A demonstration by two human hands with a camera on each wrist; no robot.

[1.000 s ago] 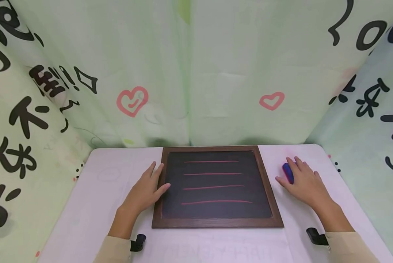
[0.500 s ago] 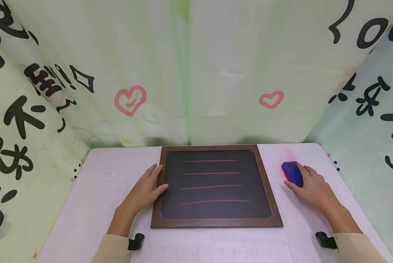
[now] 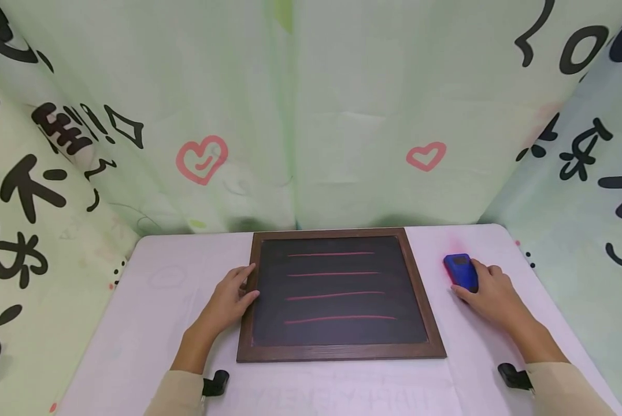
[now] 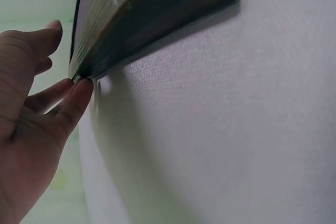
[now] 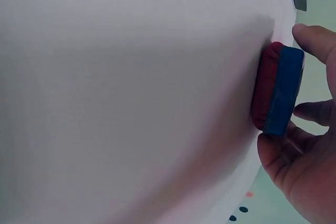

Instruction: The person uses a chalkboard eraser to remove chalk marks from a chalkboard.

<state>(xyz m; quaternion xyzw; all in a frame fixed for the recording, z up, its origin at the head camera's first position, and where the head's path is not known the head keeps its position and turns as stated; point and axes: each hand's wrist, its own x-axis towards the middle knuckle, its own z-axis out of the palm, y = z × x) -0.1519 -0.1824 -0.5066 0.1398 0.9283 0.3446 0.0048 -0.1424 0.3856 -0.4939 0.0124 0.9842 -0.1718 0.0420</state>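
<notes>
In the head view a small framed chalkboard [image 3: 337, 277] lies flat on the table, with several pink lines drawn across its black face. My left hand [image 3: 228, 300] holds its left side, fingertips at the outer edge and thumb over the brown frame. The left wrist view shows the fingertips [image 4: 81, 90] meeting the frame's edge. To the right of the board sits a chalkboard eraser [image 3: 462, 271], blue on top with a red underside [image 5: 266, 87]. My right hand [image 3: 493, 297] grips it by its sides, thumb at the near-left end and fingers at the right. The other fingers are partly hidden.
The white-covered table [image 3: 342, 387] carries the board and eraser. A faint pink chalk smudge [image 3: 454, 240] marks it behind the eraser. A pale green curtain [image 3: 342, 115] with black lettering and pink hearts closes in the back and both sides.
My right hand has drawn off the top of the eraser and now grips its right side. The left fingers have curled more against the board's edge. The view has shifted slightly.
</notes>
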